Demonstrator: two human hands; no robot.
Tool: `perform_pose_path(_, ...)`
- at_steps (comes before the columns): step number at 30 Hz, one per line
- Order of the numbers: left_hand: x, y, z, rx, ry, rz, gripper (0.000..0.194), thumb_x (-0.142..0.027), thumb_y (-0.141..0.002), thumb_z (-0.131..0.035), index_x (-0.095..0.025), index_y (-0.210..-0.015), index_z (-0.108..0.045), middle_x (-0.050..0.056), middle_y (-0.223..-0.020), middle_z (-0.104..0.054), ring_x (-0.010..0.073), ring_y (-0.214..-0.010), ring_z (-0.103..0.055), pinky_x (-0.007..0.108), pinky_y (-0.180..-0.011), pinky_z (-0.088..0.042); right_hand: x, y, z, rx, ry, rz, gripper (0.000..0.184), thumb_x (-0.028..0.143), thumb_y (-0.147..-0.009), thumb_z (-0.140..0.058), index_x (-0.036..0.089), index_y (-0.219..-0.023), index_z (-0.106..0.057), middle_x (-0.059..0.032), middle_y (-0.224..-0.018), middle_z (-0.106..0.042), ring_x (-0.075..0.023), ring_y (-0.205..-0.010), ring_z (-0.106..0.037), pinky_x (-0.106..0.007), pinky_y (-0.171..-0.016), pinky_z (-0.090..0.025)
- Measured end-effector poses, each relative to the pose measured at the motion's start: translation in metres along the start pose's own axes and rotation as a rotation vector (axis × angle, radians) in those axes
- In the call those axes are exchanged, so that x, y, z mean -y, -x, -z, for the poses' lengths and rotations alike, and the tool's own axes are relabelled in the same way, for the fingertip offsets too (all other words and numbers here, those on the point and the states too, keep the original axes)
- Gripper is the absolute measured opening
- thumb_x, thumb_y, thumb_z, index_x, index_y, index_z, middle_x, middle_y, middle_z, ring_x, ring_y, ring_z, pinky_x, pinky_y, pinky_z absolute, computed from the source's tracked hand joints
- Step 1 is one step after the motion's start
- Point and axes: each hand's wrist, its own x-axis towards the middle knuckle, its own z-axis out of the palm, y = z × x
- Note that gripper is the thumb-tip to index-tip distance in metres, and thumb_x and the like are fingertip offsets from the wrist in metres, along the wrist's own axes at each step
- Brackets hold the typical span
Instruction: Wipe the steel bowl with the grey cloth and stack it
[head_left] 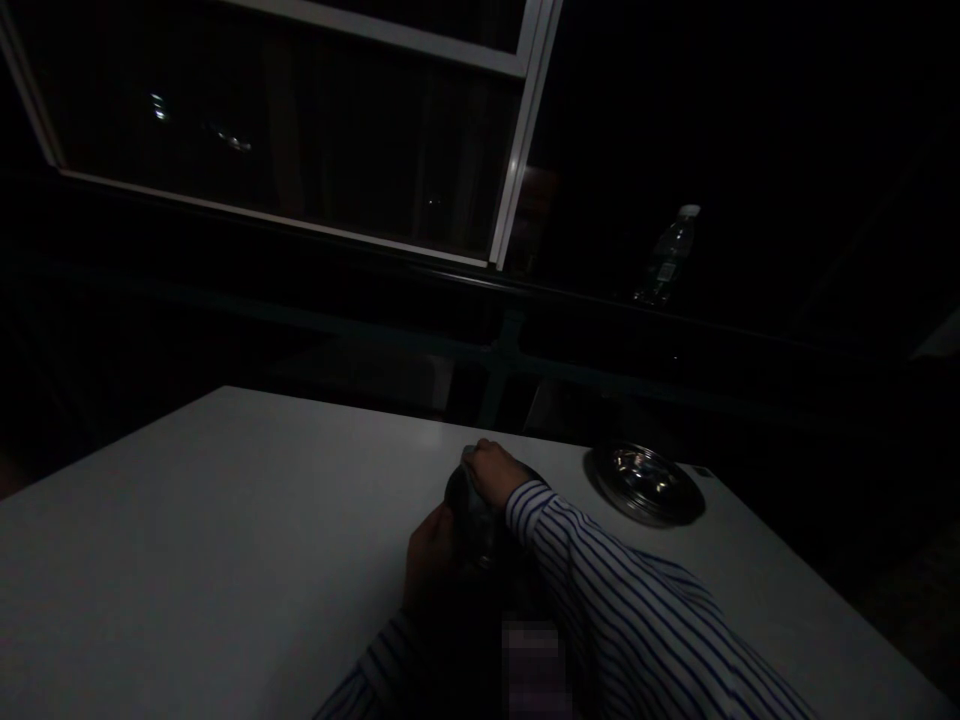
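Observation:
In the dim light, a dark, rounded bowl-like thing (pixel 474 525) is between my two hands above the white table, near its far edge. My left hand (pixel 430 552) is closed on its near left side, with the fingers partly lost in shadow. At the upper side my right hand (pixel 495 472) reaches across with bent fingers. A greyish, cloth-like edge shows at the right fingertips, pressed against the dark thing; its exact kind is too dark to make out. Striped sleeves cover both forearms.
On the white table (pixel 225 560), a shiny metal bowl (pixel 649 485) stands to the right, near the far edge. Beyond the table, a clear plastic bottle (pixel 670 258) with a white cap stands on a dark ledge. A white-framed window (pixel 510 190) is behind.

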Motion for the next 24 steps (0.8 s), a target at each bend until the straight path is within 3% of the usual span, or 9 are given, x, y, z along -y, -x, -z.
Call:
perform_pose_path(4,-0.003,0.003,0.001,-0.009,0.019,0.026,0.037,-0.038,-0.075,-0.043,-0.014,-0.09,-0.065,0.009,-0.09,-0.07,0.0226,-0.085,-0.063,0.031,-0.073,-0.048,-0.022,-0.003,0.0,0.002,0.013,-0.12,0.027,0.004,-0.081,-0.041,0.007,-0.093,-0.064,-0.019,-0.098,-0.059,-0.0233,-0.094,-0.056,-0.031,-0.075,-0.042)
perform_pose_path(8,-0.012,0.008,0.001,0.013,0.022,0.018,0.037,-0.038,-0.077,-0.041,-0.014,-0.091,-0.065,0.009,-0.088,-0.07,0.0219,-0.083,-0.063,0.031,-0.072,-0.048,-0.051,0.012,0.011,-0.008,-0.026,-0.178,0.026,0.005,-0.079,-0.043,0.008,-0.086,-0.067,-0.0185,-0.092,-0.062,-0.0233,-0.09,-0.059,-0.032,-0.074,-0.043)
perform_pose_path(12,-0.018,0.011,-0.001,-0.027,0.016,0.03,0.036,-0.04,-0.078,-0.039,-0.014,-0.082,-0.065,0.009,-0.077,-0.069,0.0221,-0.073,-0.063,0.031,-0.062,-0.048,-0.077,0.04,0.027,-0.089,-0.134,-0.141,0.029,0.013,-0.084,-0.042,0.014,-0.104,-0.063,-0.012,-0.104,-0.062,-0.0189,-0.098,-0.057,-0.029,-0.084,-0.042)
perform_pose_path(15,-0.02,0.013,-0.002,-0.016,0.036,0.018,0.038,-0.043,-0.078,-0.037,-0.016,-0.075,-0.063,0.006,-0.063,-0.065,0.0188,-0.058,-0.058,0.029,-0.052,-0.045,-0.089,0.062,0.031,-0.219,-0.444,-0.164,0.032,0.021,-0.086,-0.042,0.015,-0.111,-0.059,-0.0092,-0.112,-0.061,-0.0168,-0.103,-0.056,-0.029,-0.089,-0.041)
perform_pose_path(19,-0.02,0.017,-0.002,-0.011,0.05,0.044,0.034,-0.043,-0.077,-0.041,-0.017,-0.064,-0.058,0.001,-0.052,-0.056,0.0136,-0.047,-0.048,0.025,-0.044,-0.039,-0.097,0.09,0.024,-0.378,-1.025,-0.317,0.031,0.03,-0.078,-0.053,0.015,-0.103,-0.064,-0.0082,-0.104,-0.066,-0.0203,-0.097,-0.059,-0.034,-0.086,-0.044)
perform_pose_path(24,-0.022,0.015,-0.001,0.001,0.018,0.087,0.031,-0.04,-0.074,-0.044,-0.015,-0.077,-0.061,0.0,-0.053,-0.056,0.0147,-0.05,-0.05,0.025,-0.047,-0.039,-0.105,0.117,0.013,-0.463,-1.381,-0.356,0.034,0.038,-0.066,-0.067,0.019,-0.094,-0.067,-0.0061,-0.098,-0.068,-0.0215,-0.094,-0.06,-0.035,-0.085,-0.043)
